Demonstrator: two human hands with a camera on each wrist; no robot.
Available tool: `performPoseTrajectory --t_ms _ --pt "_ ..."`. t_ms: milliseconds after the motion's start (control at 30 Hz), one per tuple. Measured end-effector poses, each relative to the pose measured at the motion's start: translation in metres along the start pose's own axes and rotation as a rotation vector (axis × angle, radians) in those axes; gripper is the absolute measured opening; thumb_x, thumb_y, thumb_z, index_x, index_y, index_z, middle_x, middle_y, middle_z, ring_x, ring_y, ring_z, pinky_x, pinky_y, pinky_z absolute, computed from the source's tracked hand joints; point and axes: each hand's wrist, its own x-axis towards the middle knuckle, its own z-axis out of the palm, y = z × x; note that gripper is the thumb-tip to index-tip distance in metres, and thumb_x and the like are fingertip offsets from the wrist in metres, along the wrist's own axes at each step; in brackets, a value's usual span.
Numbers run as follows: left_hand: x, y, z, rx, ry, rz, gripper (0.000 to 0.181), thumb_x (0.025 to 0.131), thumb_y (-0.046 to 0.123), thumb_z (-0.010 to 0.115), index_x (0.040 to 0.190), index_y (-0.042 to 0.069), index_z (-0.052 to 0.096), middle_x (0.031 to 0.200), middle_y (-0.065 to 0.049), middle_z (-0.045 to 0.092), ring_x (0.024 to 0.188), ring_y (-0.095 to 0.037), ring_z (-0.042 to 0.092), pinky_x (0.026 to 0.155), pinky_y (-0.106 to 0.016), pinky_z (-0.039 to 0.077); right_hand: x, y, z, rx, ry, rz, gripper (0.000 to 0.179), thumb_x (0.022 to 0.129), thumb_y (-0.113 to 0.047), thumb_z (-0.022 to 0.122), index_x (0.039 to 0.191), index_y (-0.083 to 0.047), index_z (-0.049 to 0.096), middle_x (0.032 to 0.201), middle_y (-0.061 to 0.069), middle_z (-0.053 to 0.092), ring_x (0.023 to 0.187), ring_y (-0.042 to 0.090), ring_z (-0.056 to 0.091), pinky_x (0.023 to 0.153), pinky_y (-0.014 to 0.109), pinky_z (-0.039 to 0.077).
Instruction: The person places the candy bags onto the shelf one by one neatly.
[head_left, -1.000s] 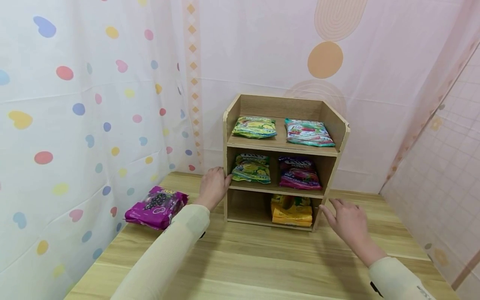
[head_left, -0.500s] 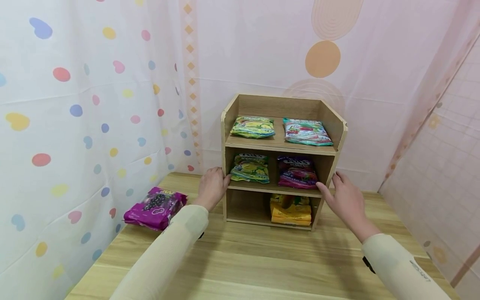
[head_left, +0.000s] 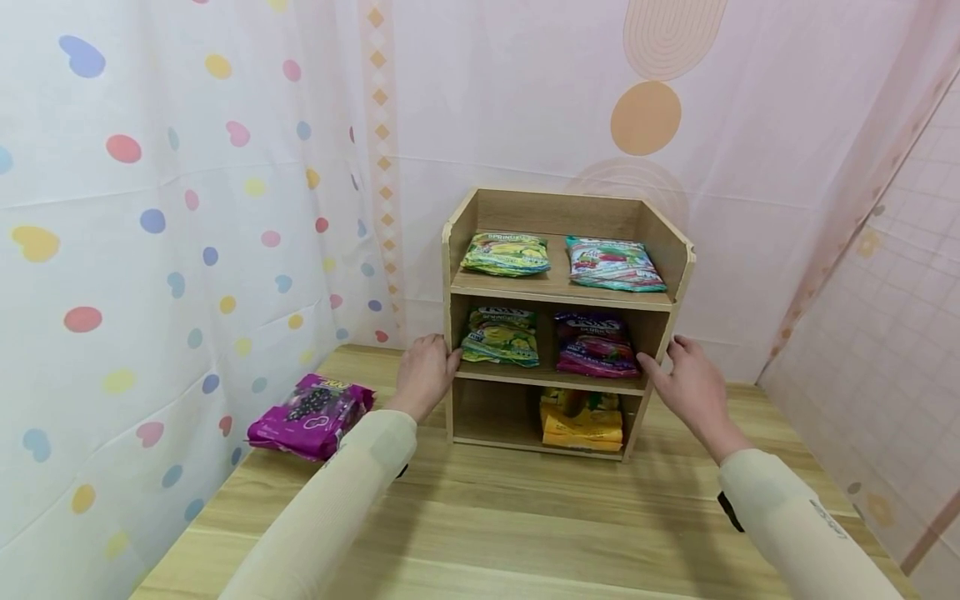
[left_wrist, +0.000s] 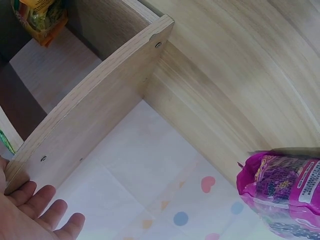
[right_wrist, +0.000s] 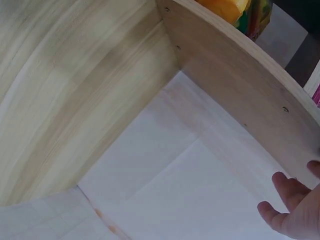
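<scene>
A small three-tier wooden shelf [head_left: 562, 297] stands on the table. My left hand [head_left: 424, 373] holds its left side panel, thumb at the front edge and fingers along the outer face. My right hand [head_left: 692, 390] is by the right panel, thumb near the front edge, fingers loosely spread outside. Up top lie a yellow-green candy bag [head_left: 507, 253] and a teal-white candy bag [head_left: 617, 264]. The middle tier bears a green-yellow candy bag [head_left: 500, 337] and a dark purple candy bag [head_left: 595, 346]. A yellow candy bag [head_left: 582, 421] sits at the lower right.
A magenta candy bag [head_left: 312, 417] with a dark fruit picture lies on the wooden table [head_left: 480, 525], left of the shelf. A dotted curtain [head_left: 187, 275] hangs at the left, and a pink curtain [head_left: 510, 100] behind.
My right hand has risen from the lower right of the shelf to its right side panel, then drawn slightly right. My left hand stays at the left panel. The bags have not moved.
</scene>
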Motion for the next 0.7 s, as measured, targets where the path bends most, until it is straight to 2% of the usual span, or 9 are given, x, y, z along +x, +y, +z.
performPoseTrajectory --t_ms 133,267,533,700 --pt "0.0 -0.001 0.001 0.004 -0.001 0.003 0.033 0.101 0.027 0.058 0.078 0.003 0.056 0.091 -0.018 0.064 0.09 -0.036 0.062 0.078 -0.05 0.05 0.004 0.001 0.004 0.021 0.041 -0.063 0.053 0.101 -0.034 0.054 0.12 0.015 0.061 0.135 0.036 0.049 0.123 0.05 0.048 0.095 0.063 0.041" --pt "0.0 0.0 0.001 0.001 -0.002 0.007 0.034 0.101 0.027 0.058 0.076 0.004 0.055 0.089 -0.018 0.064 0.089 -0.036 0.062 0.078 -0.049 0.05 0.005 0.001 0.008 0.047 0.063 -0.079 0.039 0.099 -0.022 0.056 0.111 0.014 0.066 0.132 0.036 0.051 0.12 0.05 0.051 0.097 0.064 0.038" --pt "0.001 -0.003 0.002 -0.026 -0.019 0.014 0.036 0.101 0.029 0.057 0.075 0.005 0.053 0.087 -0.016 0.062 0.089 -0.035 0.061 0.08 -0.049 0.049 0.005 -0.002 0.009 0.052 0.011 -0.038 0.039 0.101 -0.021 0.053 0.106 0.015 0.066 0.137 0.036 0.046 0.127 0.051 0.044 0.103 0.068 0.026" --pt "-0.004 -0.011 0.005 -0.015 -0.009 0.082 0.036 0.103 0.03 0.053 0.086 -0.001 0.061 0.1 -0.021 0.065 0.101 -0.038 0.06 0.091 -0.049 0.047 0.005 -0.001 0.009 0.036 -0.005 -0.03 0.04 0.1 -0.021 0.053 0.101 0.017 0.065 0.139 0.037 0.044 0.13 0.051 0.041 0.106 0.071 0.02"
